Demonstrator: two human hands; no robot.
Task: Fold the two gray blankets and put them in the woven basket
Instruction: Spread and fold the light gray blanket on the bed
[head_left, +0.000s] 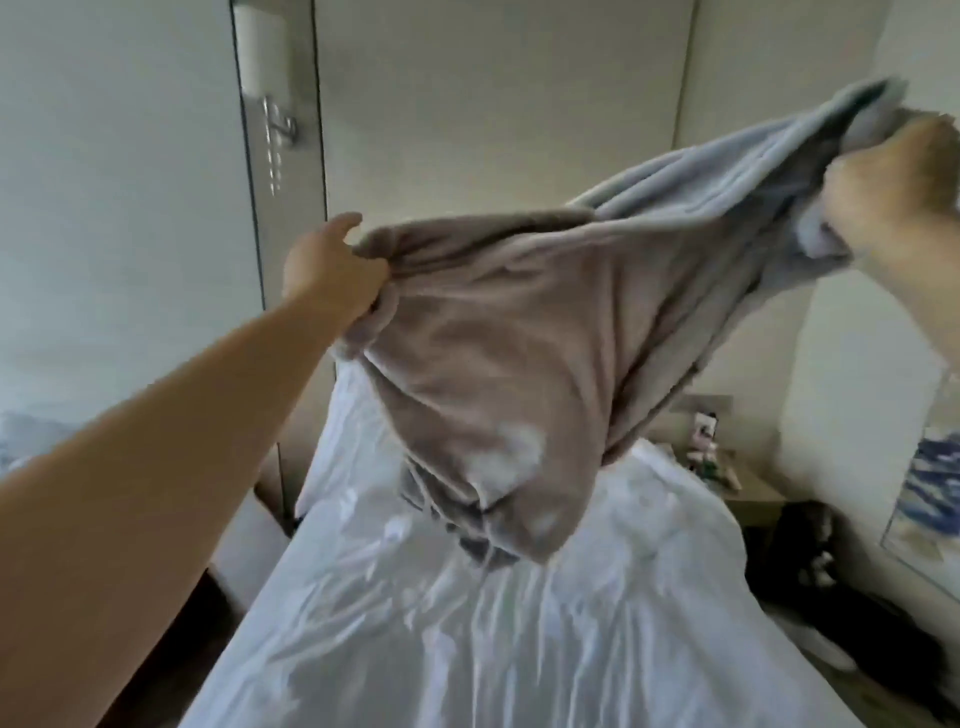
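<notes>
Nearest to me, the bare left forearm reaches up from the lower left to my left grip, whose fingers are clamped on a bunched corner of the gray blanket. Rightward from that grip the blanket stretches up to my right grip, which sits higher and is closed round the other gathered end. Between and below both grips the cloth sags in a pouch above the white bed; whether it touches the sheet I cannot tell. Far below the right grip stands a nightstand.
</notes>
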